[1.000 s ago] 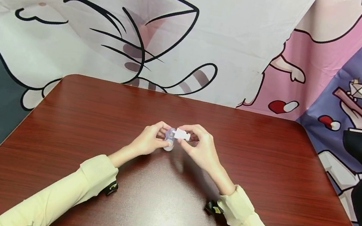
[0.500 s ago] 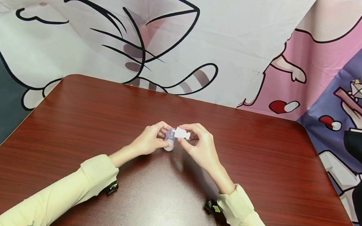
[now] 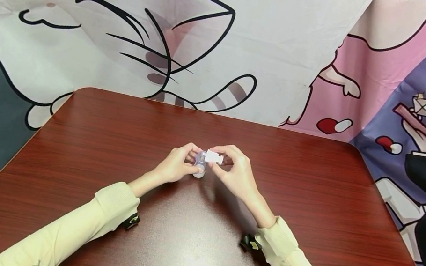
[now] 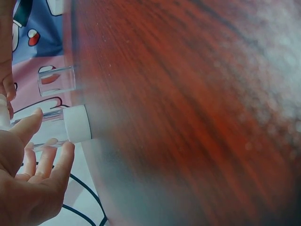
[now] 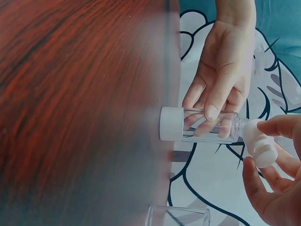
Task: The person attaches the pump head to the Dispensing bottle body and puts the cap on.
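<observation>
A clear pump bottle with a white base stands upright on the table, near its middle. My left hand grips the bottle's body, thumb on the near side and fingers behind, as the right wrist view shows. At the bottle's neck sits a white pump head, its spout sticking out to the side. Between thumb and fingers, my right hand pinches this pump head. A see-through cylindrical cap stands apart on the table, to the right of the bottle.
The dark red wooden table has rounded far corners. Behind it hangs a cloth printed with a cartoon cat, and a pink and blue printed cloth hangs at the right. Both sleeves are pale yellow, with a black device beneath each cuff.
</observation>
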Motion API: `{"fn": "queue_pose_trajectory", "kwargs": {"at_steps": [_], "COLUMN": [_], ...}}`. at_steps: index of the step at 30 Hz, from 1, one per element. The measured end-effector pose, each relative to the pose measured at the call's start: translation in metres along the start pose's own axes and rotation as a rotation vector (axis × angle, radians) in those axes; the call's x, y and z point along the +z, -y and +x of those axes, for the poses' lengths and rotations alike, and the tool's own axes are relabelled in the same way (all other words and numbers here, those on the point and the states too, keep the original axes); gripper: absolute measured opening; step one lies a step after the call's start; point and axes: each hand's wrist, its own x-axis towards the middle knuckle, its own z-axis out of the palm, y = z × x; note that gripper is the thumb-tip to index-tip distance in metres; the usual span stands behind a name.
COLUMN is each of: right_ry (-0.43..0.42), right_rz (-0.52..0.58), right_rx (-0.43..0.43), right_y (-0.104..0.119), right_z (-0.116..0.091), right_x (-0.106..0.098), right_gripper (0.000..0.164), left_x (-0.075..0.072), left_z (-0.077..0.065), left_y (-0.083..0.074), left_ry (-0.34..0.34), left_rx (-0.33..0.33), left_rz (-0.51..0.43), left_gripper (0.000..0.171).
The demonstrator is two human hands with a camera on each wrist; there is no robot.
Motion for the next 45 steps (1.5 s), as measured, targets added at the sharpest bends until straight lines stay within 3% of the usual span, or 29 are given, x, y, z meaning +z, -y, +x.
{"fn": "queue_pose_trajectory", "kwargs": {"at_steps": [28,45], "right_ry": [-0.022,-0.044], "right_rz": [0.021,0.095], "right_rx": [-0.027,0.056], "right_y": [-0.0013,0.0013], "right_z": [0.0013,0.0038], "right_x": [0.0037,0.0053], "right_gripper": [0.031,0.036], "left_x": [0.0011,0.0011], "left_z": [-0.0015,-0.0013], "left_y": [-0.0016,-0.0002], "left_ry": [-0.007,-0.023], "left_rx": [-0.011,0.018], "left_rz": [0.001,0.036], "left_gripper": [0.044,0.043]}}
